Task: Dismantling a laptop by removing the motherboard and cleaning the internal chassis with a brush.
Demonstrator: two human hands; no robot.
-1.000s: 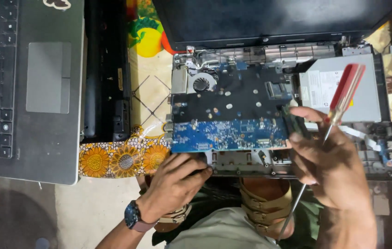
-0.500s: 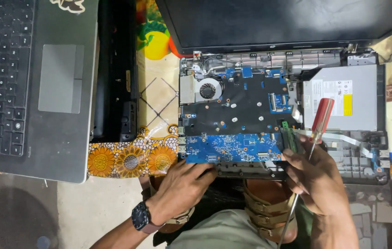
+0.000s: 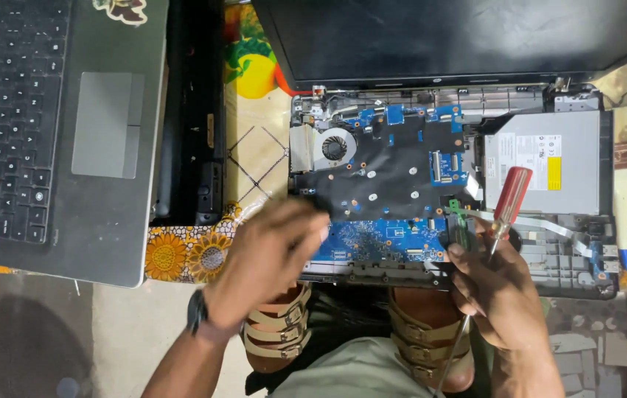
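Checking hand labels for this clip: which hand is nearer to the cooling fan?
Left. The left hand hovers just below and left of the cooling fan; the right hand, gripping a red-handled screwdriver, sits farther off at the lower right.

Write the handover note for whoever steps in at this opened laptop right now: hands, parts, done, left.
Left hand: blurred, over the near left corner of the motherboard; cannot tell if it holds anything.
Right hand: grips a red-handled screwdriver, handle up, shaft pointing down past the wrist, and a small green part at the board's right edge.
Done: top cover off, board, fan and optical drive exposed.
Left: board and drive sit in the laptop base.
A second laptop lies to the left.
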